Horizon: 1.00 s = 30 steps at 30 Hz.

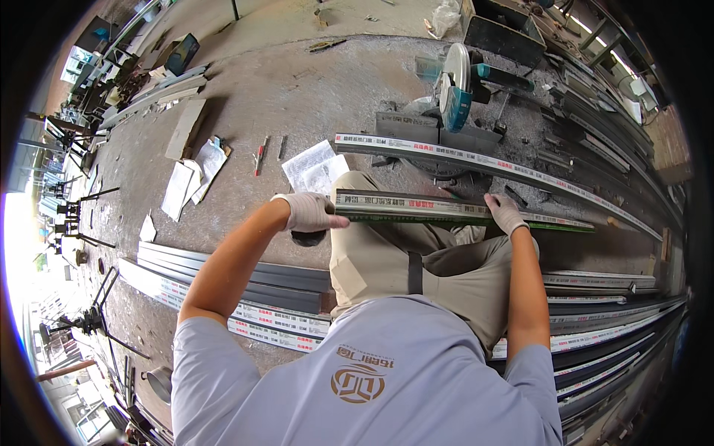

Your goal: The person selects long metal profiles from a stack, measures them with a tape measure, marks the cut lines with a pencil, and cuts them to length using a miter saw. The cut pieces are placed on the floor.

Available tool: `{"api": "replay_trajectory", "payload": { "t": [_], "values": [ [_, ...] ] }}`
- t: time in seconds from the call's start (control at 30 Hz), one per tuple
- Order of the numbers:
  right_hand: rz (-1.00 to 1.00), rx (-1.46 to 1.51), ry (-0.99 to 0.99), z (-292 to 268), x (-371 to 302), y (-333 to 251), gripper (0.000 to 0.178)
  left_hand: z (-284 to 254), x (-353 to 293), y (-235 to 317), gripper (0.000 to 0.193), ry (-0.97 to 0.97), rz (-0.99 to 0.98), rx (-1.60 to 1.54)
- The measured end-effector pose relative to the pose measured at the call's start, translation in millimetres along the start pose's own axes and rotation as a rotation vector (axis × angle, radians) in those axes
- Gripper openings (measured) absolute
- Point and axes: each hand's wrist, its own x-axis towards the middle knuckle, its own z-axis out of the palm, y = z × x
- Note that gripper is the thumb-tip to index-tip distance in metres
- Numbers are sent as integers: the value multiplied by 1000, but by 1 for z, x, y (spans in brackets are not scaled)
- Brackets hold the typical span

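Observation:
Across my lap lies a long metal profile with a printed protective film and a green lower edge. My left hand, in a pale glove with bare fingertips, grips its left end, the thumb pointing right along it. Farther right, my right hand, gloved the same way, is closed over the profile's far side. Just beyond, a second film-covered profile runs parallel in front of a teal miter saw. A dark rounded thing shows under my left hand; I cannot make out what it is.
Papers, a red marker and a cardboard piece lie on the floor to the left. Stacked grey profiles lie near my left side, and more profiles at my right. Metal shavings surround the saw. A dark crate stands behind it.

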Motion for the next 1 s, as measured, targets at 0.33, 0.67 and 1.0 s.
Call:
{"api": "replay_trajectory", "payload": {
  "t": [0.33, 0.67, 1.0],
  "values": [
    [-49, 135, -44, 3, 9, 14, 61, 31, 9, 4, 67, -171, 93, -61],
    [-47, 199, -183, 5, 20, 25, 68, 50, 15, 43, 78, -205, 70, -38],
    [-75, 224, -196, -9, 5, 12, 61, 74, 24, 55, 40, -271, 83, -369]
  ]
}}
